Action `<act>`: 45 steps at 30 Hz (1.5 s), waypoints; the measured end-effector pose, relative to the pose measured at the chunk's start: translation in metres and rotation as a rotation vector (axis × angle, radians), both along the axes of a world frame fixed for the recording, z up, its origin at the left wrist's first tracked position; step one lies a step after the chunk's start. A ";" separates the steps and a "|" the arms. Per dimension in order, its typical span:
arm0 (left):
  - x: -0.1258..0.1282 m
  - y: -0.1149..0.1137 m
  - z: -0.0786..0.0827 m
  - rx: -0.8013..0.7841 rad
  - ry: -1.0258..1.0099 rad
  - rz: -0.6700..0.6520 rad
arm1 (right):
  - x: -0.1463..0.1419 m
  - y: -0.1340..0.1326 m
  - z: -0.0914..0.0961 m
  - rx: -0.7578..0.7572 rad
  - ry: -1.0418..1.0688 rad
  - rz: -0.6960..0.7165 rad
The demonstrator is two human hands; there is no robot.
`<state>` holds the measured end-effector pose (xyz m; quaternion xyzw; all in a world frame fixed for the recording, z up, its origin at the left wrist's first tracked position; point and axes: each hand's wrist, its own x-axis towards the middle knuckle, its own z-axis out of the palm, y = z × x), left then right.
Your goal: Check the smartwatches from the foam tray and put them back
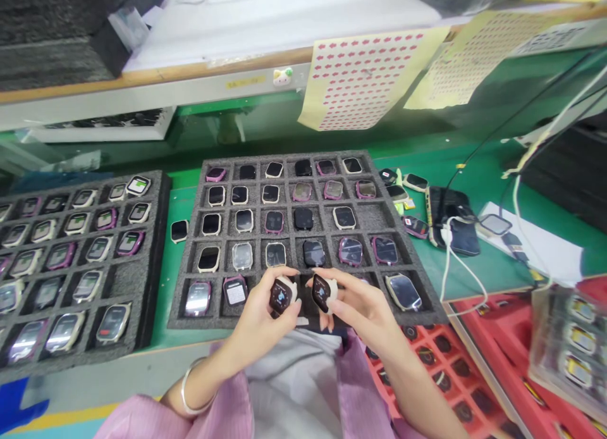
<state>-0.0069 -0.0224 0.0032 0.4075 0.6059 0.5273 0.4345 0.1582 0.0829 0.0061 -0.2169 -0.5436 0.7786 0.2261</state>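
My left hand (pixel 265 312) is closed around a small white-cased smartwatch body (pixel 282 294) with a dark lit screen. My right hand (pixel 358 306) grips a second, similar watch body (pixel 323 292). Both watches are held side by side, screens facing me, just above the near edge of a grey foam tray (pixel 303 164). That tray has square pockets holding several watch bodies with white, pink and black cases. A silver bangle sits on my left wrist.
A second grey foam tray (pixel 156 249) full of watches lies at the left. Loose watches, a black phone (pixel 455 221) and white cables lie on the green mat at the right. A red plastic tray (pixel 478 363) is at the lower right. Sticker sheets (pixel 365 78) hang from the shelf.
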 end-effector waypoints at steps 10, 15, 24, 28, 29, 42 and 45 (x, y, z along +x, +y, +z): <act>-0.002 -0.002 0.001 0.010 0.027 -0.030 | -0.003 -0.002 0.002 0.105 -0.020 -0.039; -0.002 -0.002 0.001 0.015 0.028 -0.053 | -0.003 -0.002 0.002 0.124 -0.040 -0.052; -0.002 -0.003 -0.002 0.036 0.021 -0.027 | -0.002 -0.003 0.002 0.114 -0.030 -0.031; -0.002 -0.002 -0.004 0.030 0.022 -0.001 | -0.002 -0.002 0.001 0.114 -0.052 -0.027; -0.002 -0.002 -0.004 0.031 0.024 0.008 | -0.002 -0.002 0.001 0.113 -0.052 -0.027; -0.002 -0.003 -0.003 0.039 0.031 0.026 | -0.002 -0.002 0.002 0.109 -0.018 -0.038; -0.002 -0.004 -0.003 0.051 0.025 0.045 | -0.002 -0.003 0.003 0.107 -0.013 -0.042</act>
